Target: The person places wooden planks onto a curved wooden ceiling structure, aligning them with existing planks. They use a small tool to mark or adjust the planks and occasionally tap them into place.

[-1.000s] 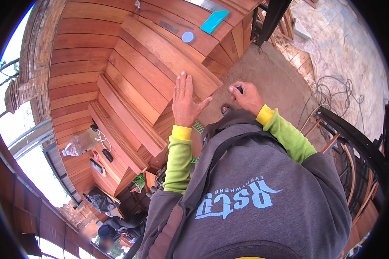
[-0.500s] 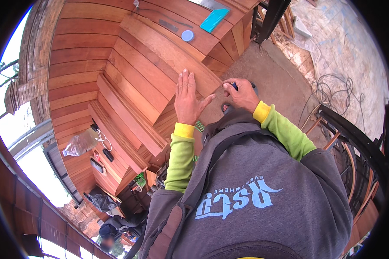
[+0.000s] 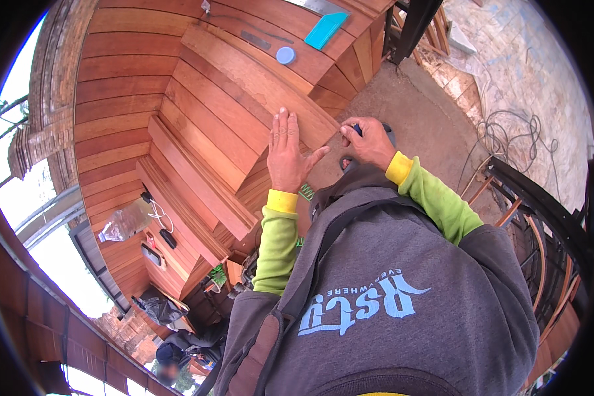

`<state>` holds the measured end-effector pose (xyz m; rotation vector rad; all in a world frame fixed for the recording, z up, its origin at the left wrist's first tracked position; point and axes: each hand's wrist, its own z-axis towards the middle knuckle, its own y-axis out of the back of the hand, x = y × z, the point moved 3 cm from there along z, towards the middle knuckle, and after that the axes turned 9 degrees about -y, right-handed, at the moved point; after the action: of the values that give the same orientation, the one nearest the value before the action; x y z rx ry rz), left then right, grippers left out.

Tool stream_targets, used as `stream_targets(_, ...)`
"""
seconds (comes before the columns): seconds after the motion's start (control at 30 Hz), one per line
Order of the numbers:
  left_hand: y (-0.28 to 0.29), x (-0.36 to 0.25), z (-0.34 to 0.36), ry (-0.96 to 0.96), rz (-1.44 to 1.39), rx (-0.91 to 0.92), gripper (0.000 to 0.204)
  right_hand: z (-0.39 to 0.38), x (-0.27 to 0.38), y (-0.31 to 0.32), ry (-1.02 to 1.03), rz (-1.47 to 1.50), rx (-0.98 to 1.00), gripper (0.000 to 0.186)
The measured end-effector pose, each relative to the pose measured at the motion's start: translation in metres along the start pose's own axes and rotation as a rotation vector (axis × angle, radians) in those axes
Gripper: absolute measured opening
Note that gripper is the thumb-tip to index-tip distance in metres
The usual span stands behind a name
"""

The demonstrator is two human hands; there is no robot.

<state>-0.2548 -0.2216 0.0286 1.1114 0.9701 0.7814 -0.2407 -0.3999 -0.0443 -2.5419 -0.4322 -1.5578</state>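
Observation:
A long reddish wooden board (image 3: 244, 69) lies slantwise over the planked bench, its near end toward me. My left hand (image 3: 286, 158) rests on this end with its fingers stretched out flat and the thumb apart, holding nothing. At the board's near right corner is my right hand (image 3: 372, 144). Its fingers are closed around a small dark blue object (image 3: 357, 129), mostly hidden, whose kind I cannot make out. Beyond the board a round blue lid-like disc (image 3: 285, 55) and a flat teal piece (image 3: 326, 31) lie on the wood.
Further boards (image 3: 198, 175) lie to the left. Past them are a clear plastic bottle (image 3: 127, 222), a white cable (image 3: 157, 212) and a phone-like object (image 3: 152, 255). A black metal frame (image 3: 534, 191) stands at right, near loose cable (image 3: 508, 138) on the floor. Another person (image 3: 171, 360) is at lower left.
The view has shifted very slightly. Both hands keep their places at the board's end, with no other clear change.

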Motion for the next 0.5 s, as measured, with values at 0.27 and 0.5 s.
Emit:
stream_targets(0.27,-0.0016,0.0021,-0.0001,-0.003,-0.009,-0.004,0.090,0.0030,-0.0019,-0.0011,-0.009,0.015,0.007,0.021)
stream_targets(0.5,-0.0010,0.0021,0.0014,0.008,-0.018,0.009,0.090,0.0042,-0.0038,-0.0011,-0.065,0.060,0.050,0.022)
